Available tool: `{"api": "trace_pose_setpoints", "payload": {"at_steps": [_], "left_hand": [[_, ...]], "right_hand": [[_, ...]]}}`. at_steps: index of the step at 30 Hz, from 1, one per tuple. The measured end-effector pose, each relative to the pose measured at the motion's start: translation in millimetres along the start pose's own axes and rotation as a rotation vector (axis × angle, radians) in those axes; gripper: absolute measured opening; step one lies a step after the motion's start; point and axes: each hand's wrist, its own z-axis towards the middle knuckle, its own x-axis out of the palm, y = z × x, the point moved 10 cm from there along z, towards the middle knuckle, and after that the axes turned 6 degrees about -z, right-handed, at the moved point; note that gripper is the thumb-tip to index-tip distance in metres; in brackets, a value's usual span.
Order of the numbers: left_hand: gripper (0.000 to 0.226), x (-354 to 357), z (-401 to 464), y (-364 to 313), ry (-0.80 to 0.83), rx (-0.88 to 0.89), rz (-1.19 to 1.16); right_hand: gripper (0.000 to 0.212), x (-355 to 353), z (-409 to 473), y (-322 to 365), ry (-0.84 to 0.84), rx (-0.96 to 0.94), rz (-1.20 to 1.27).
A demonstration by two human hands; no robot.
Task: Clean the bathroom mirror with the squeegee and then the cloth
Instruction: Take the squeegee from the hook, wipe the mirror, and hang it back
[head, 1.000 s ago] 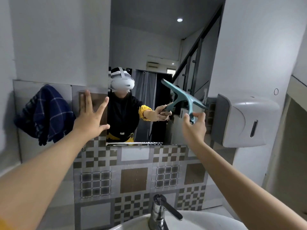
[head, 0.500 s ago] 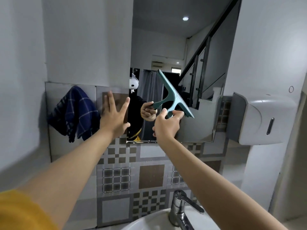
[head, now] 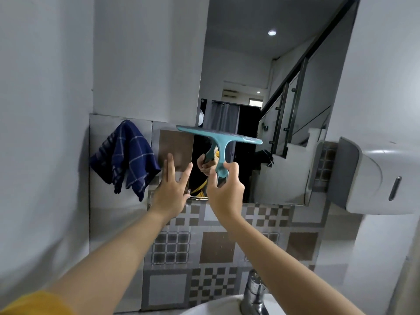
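Mirror (head: 261, 64) is your reference. Dark blue checked cloth (head: 127, 155) hangs left of it, untouched. Teal squeegee (head: 218, 138) lies across its lower left corner, blade uppermost. Your right hand (head: 225, 192) pinches its handle; your left hand (head: 171, 192) is spread flat, fingers straight, at the mirror's left edge.

Teal squeegee (head: 218, 138); navy checked cloth (head: 126, 155)
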Motion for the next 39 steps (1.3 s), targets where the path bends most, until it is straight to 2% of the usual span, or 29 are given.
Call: {"api": "trace_pose_setpoints", "payload": {"at_steps": [6, 15, 32, 39], "left_hand": [[0.094, 6, -1, 3, -0.024, -0.034, -0.015], [0.083, 13, -4, 10, -0.047, -0.037, -0.073], [0.087, 21, -2, 16, -0.024, -0.078, -0.01], [0.087, 20, -3, 14, -0.036, -0.044, 0.013]], "right_hand": [[0.03, -23, 14, -19, 0.065, -0.186, -0.272], [0.034, -64, 44, -46, 0.087, -0.382, -0.456], [0.034, -106, 64, -90, 0.159, -0.475, -0.474], [0.028, -147, 69, -131, 0.109, -0.399, -0.483]]}}
